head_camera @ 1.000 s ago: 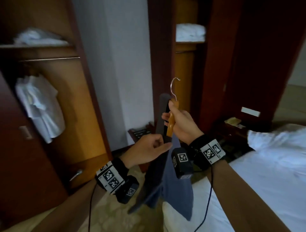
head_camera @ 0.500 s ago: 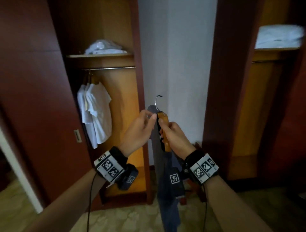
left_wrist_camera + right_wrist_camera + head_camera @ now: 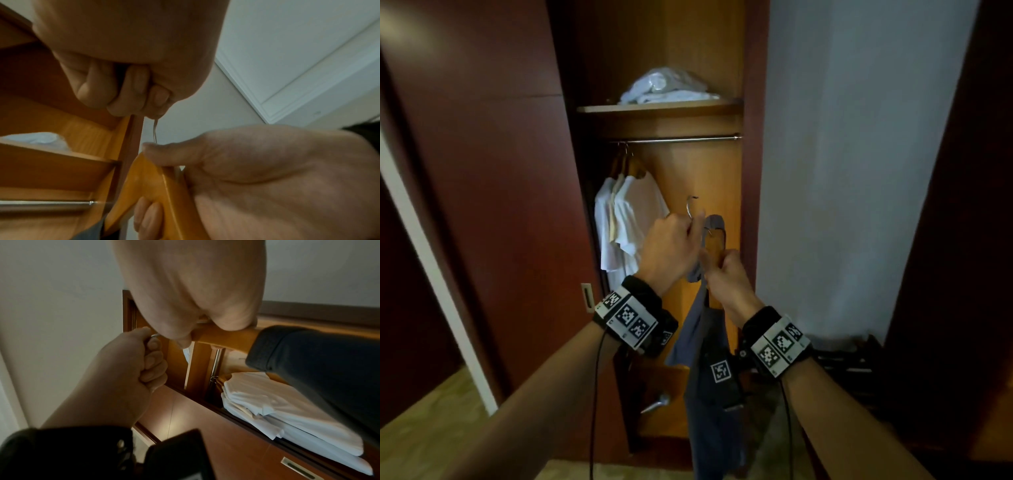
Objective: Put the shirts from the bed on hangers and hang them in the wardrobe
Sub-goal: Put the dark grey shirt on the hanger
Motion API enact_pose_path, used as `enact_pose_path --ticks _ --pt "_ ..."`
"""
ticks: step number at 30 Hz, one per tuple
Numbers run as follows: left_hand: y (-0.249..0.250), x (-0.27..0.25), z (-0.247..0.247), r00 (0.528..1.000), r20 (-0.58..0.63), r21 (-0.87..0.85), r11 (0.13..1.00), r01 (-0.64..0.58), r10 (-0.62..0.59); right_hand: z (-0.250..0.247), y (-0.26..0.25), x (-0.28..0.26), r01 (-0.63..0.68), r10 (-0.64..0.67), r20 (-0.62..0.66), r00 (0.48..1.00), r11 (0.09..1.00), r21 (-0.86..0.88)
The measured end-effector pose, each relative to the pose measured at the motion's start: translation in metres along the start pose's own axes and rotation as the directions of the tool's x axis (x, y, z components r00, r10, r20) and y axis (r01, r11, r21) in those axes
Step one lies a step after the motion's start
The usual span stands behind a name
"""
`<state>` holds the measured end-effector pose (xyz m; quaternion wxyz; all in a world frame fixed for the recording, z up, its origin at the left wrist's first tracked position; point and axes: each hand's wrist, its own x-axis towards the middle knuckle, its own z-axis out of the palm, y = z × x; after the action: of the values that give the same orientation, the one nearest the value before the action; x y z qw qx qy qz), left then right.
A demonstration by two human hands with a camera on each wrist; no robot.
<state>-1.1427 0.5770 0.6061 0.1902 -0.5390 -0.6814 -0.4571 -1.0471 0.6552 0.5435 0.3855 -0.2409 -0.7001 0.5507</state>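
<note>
Left hand (image 3: 671, 246) pinches the metal hook (image 3: 691, 207) of the orange wooden hanger (image 3: 152, 183); right hand (image 3: 726, 274) grasps its shoulder. Only the head view shows the dark grey shirt (image 3: 714, 394) hanging full length.

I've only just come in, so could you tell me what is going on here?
A person stands at the open wardrobe with a dark shirt on a wooden hanger. The left hand grips the hanger's hook; the right hand holds its wooden body. The hook is below the rail, not yet on it. White shirts already hang at the rail's left end.
</note>
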Motion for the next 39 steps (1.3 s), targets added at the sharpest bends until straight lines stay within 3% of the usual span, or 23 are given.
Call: enact_pose_path --ticks 5,13,19,24,33,39 --pt "-0.071 0.058 0.011 0.997 0.073 0.093 0.995 -0.031 0.024 0.054 0.006 0.076 -0.001 0.001 -0.027 1.0 1.0 0.01" --pt "-0.187 0.158 0.014 0.979 0.172 -0.027 0.994 -0.107 0.11 0.12 0.009 0.2 -0.082 0.095 -0.1 0.99 0.989 0.121" --pt "-0.255 0.22 0.039 0.979 0.157 -0.07 0.99 -0.122 0.131 0.14 0.024 0.283 -0.109 0.114 -0.052 0.992 0.99 0.086" --pt "-0.288 0.275 0.067 0.971 0.176 -0.03 0.987 -0.157 0.16 0.147 0.042 0.373 -0.128 0.135 -0.035 0.99 0.979 0.158" --pt "-0.373 0.376 0.109 0.986 0.164 0.109 0.993 -0.051 0.033 0.155 0.05 0.556 -0.088 0.076 0.048 0.996 0.934 0.347" --pt "-0.434 0.401 0.134 0.962 0.269 0.219 0.976 -0.009 -0.051 0.178 0.036 0.631 -0.124 0.113 0.058 0.992 0.954 0.273"
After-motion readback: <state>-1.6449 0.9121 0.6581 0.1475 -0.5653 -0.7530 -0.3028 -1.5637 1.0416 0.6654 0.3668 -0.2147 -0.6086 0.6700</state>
